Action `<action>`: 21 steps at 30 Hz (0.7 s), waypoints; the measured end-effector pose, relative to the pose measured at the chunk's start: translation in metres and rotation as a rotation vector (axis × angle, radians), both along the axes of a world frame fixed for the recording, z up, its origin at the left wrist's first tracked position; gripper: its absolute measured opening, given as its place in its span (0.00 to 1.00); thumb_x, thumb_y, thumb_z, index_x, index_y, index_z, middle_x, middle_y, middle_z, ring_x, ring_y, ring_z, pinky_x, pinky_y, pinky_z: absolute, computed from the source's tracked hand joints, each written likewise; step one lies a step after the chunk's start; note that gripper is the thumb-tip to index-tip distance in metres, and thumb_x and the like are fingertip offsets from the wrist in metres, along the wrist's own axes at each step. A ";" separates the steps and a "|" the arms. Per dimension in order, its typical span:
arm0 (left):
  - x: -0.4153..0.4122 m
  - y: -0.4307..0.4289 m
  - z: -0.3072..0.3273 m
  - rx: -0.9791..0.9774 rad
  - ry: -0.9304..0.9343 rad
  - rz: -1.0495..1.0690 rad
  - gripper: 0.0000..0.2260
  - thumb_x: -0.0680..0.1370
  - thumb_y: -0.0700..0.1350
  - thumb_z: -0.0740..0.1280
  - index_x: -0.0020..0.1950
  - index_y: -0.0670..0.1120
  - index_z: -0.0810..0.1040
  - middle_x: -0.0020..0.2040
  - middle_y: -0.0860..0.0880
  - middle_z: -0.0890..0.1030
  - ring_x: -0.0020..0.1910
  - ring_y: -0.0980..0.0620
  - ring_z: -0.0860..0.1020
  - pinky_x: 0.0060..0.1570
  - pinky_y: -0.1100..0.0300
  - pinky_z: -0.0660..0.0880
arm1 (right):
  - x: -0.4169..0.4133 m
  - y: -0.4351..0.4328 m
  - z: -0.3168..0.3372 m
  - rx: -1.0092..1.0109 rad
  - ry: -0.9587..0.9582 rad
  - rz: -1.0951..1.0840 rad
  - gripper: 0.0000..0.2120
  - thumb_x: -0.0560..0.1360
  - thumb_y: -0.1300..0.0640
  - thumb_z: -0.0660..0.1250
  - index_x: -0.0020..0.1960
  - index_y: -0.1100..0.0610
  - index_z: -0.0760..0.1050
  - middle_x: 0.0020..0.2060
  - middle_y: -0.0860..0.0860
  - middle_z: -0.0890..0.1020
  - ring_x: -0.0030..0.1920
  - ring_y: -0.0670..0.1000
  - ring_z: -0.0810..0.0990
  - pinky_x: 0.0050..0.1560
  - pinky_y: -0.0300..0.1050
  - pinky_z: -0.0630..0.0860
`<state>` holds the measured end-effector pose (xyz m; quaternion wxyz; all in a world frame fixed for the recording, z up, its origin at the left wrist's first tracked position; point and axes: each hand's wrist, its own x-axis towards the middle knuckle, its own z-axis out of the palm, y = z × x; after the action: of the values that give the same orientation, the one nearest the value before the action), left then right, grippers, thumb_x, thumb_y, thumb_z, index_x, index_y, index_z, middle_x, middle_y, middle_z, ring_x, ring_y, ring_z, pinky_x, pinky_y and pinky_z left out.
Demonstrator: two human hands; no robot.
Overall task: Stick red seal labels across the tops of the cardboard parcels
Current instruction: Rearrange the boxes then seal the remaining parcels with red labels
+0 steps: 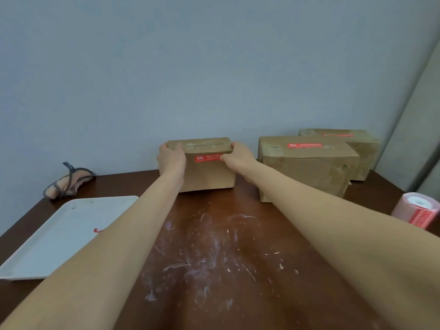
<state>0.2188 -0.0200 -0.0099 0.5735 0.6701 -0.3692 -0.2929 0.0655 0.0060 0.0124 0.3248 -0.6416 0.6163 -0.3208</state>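
A small cardboard parcel [207, 173] stands at the back of the brown table, against the wall. A red seal label [206, 158] is stuck on its near face just below the top edge. My left hand [171, 160] grips the parcel's left end, fingers curled over the top corner. My right hand [239, 156] grips the right end, its thumb on the label's right end. Two larger parcels [307, 167] [362, 151] stand to the right, each with a red label on top [304, 145] [338, 135].
A roll of red labels [415, 209] lies at the table's right edge. A white tray [59, 236] with a red scrap in it sits at the front left. A netted pink bundle [67, 181] lies at the back left. The table's middle [214, 246] is scuffed with white marks.
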 end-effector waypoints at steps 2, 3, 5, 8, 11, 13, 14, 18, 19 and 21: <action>-0.002 0.014 0.006 -0.015 -0.027 0.007 0.22 0.81 0.47 0.55 0.75 0.46 0.60 0.73 0.48 0.65 0.68 0.46 0.67 0.54 0.59 0.62 | -0.005 0.021 0.008 -0.030 0.051 0.001 0.19 0.78 0.65 0.59 0.69 0.63 0.67 0.64 0.59 0.75 0.63 0.58 0.74 0.60 0.47 0.72; -0.002 0.022 0.010 -0.020 -0.037 0.014 0.22 0.81 0.47 0.55 0.75 0.46 0.60 0.73 0.48 0.65 0.69 0.46 0.66 0.56 0.58 0.63 | -0.008 0.031 0.012 -0.045 0.073 0.006 0.19 0.78 0.65 0.60 0.69 0.63 0.67 0.65 0.59 0.75 0.63 0.58 0.74 0.60 0.47 0.72; -0.004 0.039 0.016 -0.033 -0.056 0.018 0.22 0.81 0.48 0.55 0.75 0.47 0.60 0.73 0.48 0.65 0.70 0.47 0.65 0.60 0.57 0.63 | -0.014 0.047 0.017 -0.070 0.109 0.023 0.20 0.78 0.62 0.61 0.69 0.62 0.67 0.65 0.58 0.75 0.64 0.57 0.74 0.61 0.47 0.71; -0.012 0.069 0.023 -0.046 -0.082 -0.014 0.21 0.81 0.48 0.55 0.75 0.48 0.61 0.73 0.48 0.65 0.70 0.47 0.65 0.61 0.57 0.63 | -0.027 0.071 0.021 -0.120 0.151 0.042 0.26 0.78 0.52 0.65 0.73 0.59 0.64 0.68 0.55 0.73 0.68 0.55 0.71 0.63 0.46 0.68; -0.029 0.104 0.024 -0.057 -0.136 -0.062 0.22 0.81 0.48 0.56 0.74 0.49 0.61 0.72 0.48 0.66 0.70 0.46 0.65 0.62 0.55 0.64 | -0.051 0.093 0.019 -0.165 0.166 0.018 0.30 0.75 0.44 0.67 0.71 0.57 0.67 0.68 0.53 0.72 0.68 0.54 0.71 0.64 0.48 0.68; -0.043 0.125 0.022 -0.063 -0.145 -0.104 0.22 0.80 0.49 0.58 0.74 0.51 0.61 0.72 0.49 0.66 0.70 0.46 0.65 0.63 0.53 0.65 | -0.069 0.108 0.017 -0.188 0.192 -0.025 0.28 0.74 0.42 0.68 0.68 0.55 0.70 0.65 0.52 0.75 0.66 0.54 0.72 0.62 0.48 0.70; -0.050 0.136 0.020 -0.062 -0.157 -0.124 0.23 0.79 0.50 0.60 0.74 0.52 0.61 0.72 0.49 0.67 0.69 0.46 0.65 0.64 0.52 0.65 | -0.079 0.115 0.016 -0.200 0.197 -0.050 0.25 0.74 0.42 0.68 0.66 0.53 0.72 0.64 0.51 0.76 0.64 0.53 0.74 0.59 0.47 0.70; -0.078 0.172 0.016 -0.037 -0.264 -0.177 0.25 0.77 0.51 0.64 0.73 0.54 0.63 0.70 0.47 0.68 0.68 0.45 0.66 0.66 0.46 0.67 | -0.114 0.143 0.010 -0.231 0.189 -0.121 0.13 0.74 0.44 0.67 0.55 0.49 0.76 0.55 0.49 0.80 0.52 0.52 0.78 0.46 0.43 0.68; -0.084 0.180 0.015 -0.030 -0.282 -0.187 0.25 0.76 0.51 0.64 0.73 0.54 0.63 0.69 0.46 0.67 0.68 0.44 0.66 0.66 0.46 0.66 | -0.121 0.151 0.008 -0.240 0.196 -0.131 0.13 0.74 0.43 0.67 0.55 0.48 0.76 0.54 0.49 0.80 0.52 0.52 0.78 0.45 0.43 0.68; -0.096 0.195 0.013 -0.032 -0.310 -0.220 0.26 0.76 0.49 0.65 0.73 0.55 0.62 0.70 0.45 0.66 0.68 0.44 0.65 0.66 0.46 0.66 | -0.134 0.165 0.005 -0.264 0.209 -0.156 0.12 0.74 0.43 0.67 0.55 0.47 0.76 0.54 0.49 0.80 0.53 0.53 0.78 0.45 0.43 0.68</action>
<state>0.1227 0.1746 0.0032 0.4848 0.6536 -0.5287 -0.2412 -0.0684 0.1705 0.0179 0.1461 -0.6590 0.6469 -0.3549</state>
